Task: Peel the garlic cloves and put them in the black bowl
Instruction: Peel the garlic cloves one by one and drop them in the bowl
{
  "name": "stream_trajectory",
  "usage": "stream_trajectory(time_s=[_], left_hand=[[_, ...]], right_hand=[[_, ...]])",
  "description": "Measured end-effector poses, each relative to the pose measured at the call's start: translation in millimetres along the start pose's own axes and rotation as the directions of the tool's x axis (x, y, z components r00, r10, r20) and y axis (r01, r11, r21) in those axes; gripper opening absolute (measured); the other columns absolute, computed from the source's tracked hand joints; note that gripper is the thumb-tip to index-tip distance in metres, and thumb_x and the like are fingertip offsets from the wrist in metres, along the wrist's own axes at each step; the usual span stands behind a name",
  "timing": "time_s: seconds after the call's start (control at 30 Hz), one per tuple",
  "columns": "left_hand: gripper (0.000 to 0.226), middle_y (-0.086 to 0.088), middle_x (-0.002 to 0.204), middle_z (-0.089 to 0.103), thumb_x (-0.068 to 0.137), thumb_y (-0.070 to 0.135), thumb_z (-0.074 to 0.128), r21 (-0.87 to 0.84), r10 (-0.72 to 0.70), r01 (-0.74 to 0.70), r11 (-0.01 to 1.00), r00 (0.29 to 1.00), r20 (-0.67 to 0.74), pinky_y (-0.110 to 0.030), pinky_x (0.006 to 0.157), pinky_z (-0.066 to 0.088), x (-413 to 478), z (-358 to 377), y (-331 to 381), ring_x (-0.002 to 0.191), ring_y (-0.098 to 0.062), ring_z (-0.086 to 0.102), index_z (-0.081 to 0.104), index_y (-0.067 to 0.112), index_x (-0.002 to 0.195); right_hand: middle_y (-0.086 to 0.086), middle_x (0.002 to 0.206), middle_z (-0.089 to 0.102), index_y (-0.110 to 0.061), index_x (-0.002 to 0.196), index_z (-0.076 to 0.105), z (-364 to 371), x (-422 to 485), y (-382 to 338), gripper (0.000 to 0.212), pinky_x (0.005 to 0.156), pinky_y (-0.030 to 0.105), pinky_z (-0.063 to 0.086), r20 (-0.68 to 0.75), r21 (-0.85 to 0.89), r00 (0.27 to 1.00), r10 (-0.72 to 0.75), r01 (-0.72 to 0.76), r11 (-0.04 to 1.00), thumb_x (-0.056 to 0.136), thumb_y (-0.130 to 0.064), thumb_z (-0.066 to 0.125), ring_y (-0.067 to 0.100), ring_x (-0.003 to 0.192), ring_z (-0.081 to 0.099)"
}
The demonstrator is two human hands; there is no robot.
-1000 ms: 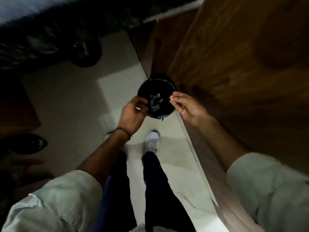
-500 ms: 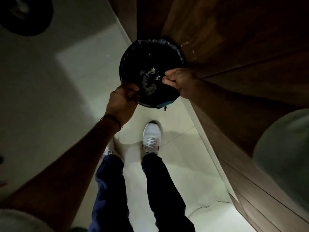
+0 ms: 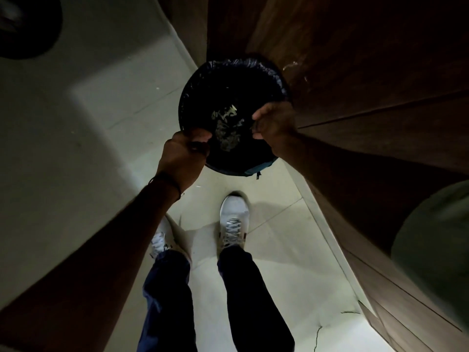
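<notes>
I stand over a round bin lined with a black bag [image 3: 228, 72] that sits on the floor against a wooden cabinet. Pale garlic skins [image 3: 227, 128] lie in a heap inside it. My left hand [image 3: 184, 154] hovers at the bin's near left rim, thumb and fingers curled together. My right hand [image 3: 275, 123] is over the right rim, its fingers curled too. In the dim light I see nothing held in either hand. Neither garlic cloves nor the black bowl are in view.
Dark wooden cabinet fronts [image 3: 355, 72] rise along the right. Pale floor tiles [image 3: 114, 110] spread to the left. My white shoes [image 3: 233, 217] stand just before the bin. A dark round object [image 3: 28, 26] sits at the top left.
I have leaned closer, so the bin looks larger. Both hands dropped to the bin's rim. The small pale skin my right hand pinched a second ago no longer shows.
</notes>
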State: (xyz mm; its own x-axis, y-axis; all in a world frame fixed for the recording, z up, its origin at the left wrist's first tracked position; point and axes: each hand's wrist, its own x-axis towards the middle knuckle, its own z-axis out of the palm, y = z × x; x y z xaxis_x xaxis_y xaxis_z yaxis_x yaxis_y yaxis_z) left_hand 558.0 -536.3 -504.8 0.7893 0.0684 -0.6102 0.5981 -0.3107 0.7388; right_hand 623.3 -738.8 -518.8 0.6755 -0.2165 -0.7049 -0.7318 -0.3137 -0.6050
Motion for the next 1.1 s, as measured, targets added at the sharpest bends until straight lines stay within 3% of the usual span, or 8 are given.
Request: stream_trajectory(time_s=[0.1, 0.2, 0.3, 0.43, 0.53, 0.67, 0.8, 1.1], left_hand=[[0.03, -0.009, 0.109, 0.072, 0.091, 0.004, 0.061, -0.01, -0.007, 0.007, 1.0, 1.0, -0.001, -0.041, 0.094, 0.053, -2.5, -2.2, 1.7, 0.108, -0.034, 0.064, 0.069, 0.033, 0.092], [0.028, -0.004, 0.109, 0.072, 0.09, 0.004, 0.061, -0.023, -0.006, 0.006, 1.0, 1.0, -0.011, -0.041, 0.099, 0.053, -7.1, -5.3, 4.6, 0.109, -0.029, 0.065, 0.07, 0.03, 0.095], [0.018, -0.003, 0.101, 0.071, 0.084, 0.011, 0.064, -0.013, 0.035, -0.035, 0.999, 0.999, -0.028, -0.033, 0.1, 0.051, -16.8, -10.6, 11.2, 0.096, -0.018, 0.065, 0.07, 0.023, 0.097], [0.016, -0.007, 0.107, 0.07, 0.092, 0.003, 0.065, 0.003, 0.058, -0.058, 0.998, 0.997, -0.058, -0.012, 0.087, 0.046, -39.2, -19.9, 22.8, 0.081, -0.001, 0.057, 0.069, 0.012, 0.105], [0.022, -0.004, 0.108, 0.068, 0.093, 0.0, 0.06, 0.026, 0.043, -0.04, 0.999, 0.993, -0.108, 0.001, 0.075, 0.04, -62.2, -30.2, 35.0, 0.085, -0.008, 0.059, 0.069, 0.006, 0.112], [0.025, 0.001, 0.099, 0.07, 0.09, -0.005, 0.058, -0.012, 0.023, -0.026, 1.0, 0.984, -0.178, -0.009, 0.076, 0.048, -108.2, -52.3, 58.4, 0.079, -0.012, 0.064, 0.07, 0.01, 0.106], [0.02, -0.004, 0.096, 0.074, 0.086, 0.016, 0.056, -0.05, -0.02, 0.009, 0.999, 0.973, -0.228, -0.034, 0.085, 0.057, -169.3, -88.7, 88.8, 0.086, -0.022, 0.071, 0.07, 0.02, 0.101], [0.028, 0.001, 0.097, 0.072, 0.094, 0.008, 0.053, -0.029, -0.032, 0.021, 0.999, 0.882, -0.469, -0.019, 0.078, 0.047, -356.8, -192.7, 148.1, 0.086, -0.015, 0.066, 0.067, 0.019, 0.116]], right_hand=[[0.025, 0.091, 0.063, 0.008, 0.098, 0.067, 0.5, 1.2, 4.1, 0.012, 0.071, 0.036, 0.055, -0.04, -0.017, 0.999, -0.001, 0.001, 1.0, 0.092, 0.006, 0.056, 0.03, 0.08, 0.061], [0.018, 0.095, 0.072, -0.018, 0.079, 0.073, 7.4, -5.7, 8.1, 0.022, 0.089, 0.044, 0.057, -0.069, -0.111, 0.996, -0.048, 0.04, 0.993, 0.082, 0.004, 0.067, 0.034, 0.093, 0.068], [0.006, 0.081, 0.072, -0.024, 0.065, 0.068, 12.0, -10.5, 13.7, 0.026, 0.084, 0.047, 0.06, -0.125, -0.085, 0.992, -0.032, 0.021, 0.996, 0.073, 0.001, 0.072, 0.031, 0.084, 0.072], [-0.011, 0.073, 0.062, -0.004, 0.089, 0.075, 8.6, -34.9, -1.9, 0.031, 0.072, 0.016, 0.045, -0.041, -0.109, 0.988, -0.15, 0.145, 0.983, 0.077, 0.016, 0.054, 0.0, 0.069, 0.056], [-0.012, 0.077, 0.061, 0.001, 0.102, 0.074, 4.3, -63.4, -14.1, 0.039, 0.067, 0.006, 0.04, 0.014, -0.13, 0.982, -0.189, 0.189, 0.973, 0.079, 0.022, 0.051, -0.012, 0.063, 0.054], [0.003, 0.079, 0.061, 0.012, 0.107, 0.066, 5.9, -116.9, -39.9, 0.032, 0.057, 0.008, 0.044, 0.078, 0.04, 0.983, -0.165, 0.162, 0.986, 0.084, 0.027, 0.05, -0.004, 0.062, 0.058], [0.0, 0.08, 0.064, 0.0, 0.099, 0.069, 14.9, -190.4, -84.0, 0.027, 0.058, 0.017, 0.045, 0.213, -0.003, 0.959, -0.189, 0.194, 0.981, 0.088, 0.02, 0.053, 0.005, 0.071, 0.058], [0.001, 0.083, 0.067, -0.016, 0.089, 0.07, 49.4, -400.6, -204.1, 0.025, 0.06, 0.019, 0.048, 0.523, -0.004, 0.766, -0.374, 0.441, 0.897, 0.089, 0.007, 0.061, 0.01, 0.075, 0.059]])
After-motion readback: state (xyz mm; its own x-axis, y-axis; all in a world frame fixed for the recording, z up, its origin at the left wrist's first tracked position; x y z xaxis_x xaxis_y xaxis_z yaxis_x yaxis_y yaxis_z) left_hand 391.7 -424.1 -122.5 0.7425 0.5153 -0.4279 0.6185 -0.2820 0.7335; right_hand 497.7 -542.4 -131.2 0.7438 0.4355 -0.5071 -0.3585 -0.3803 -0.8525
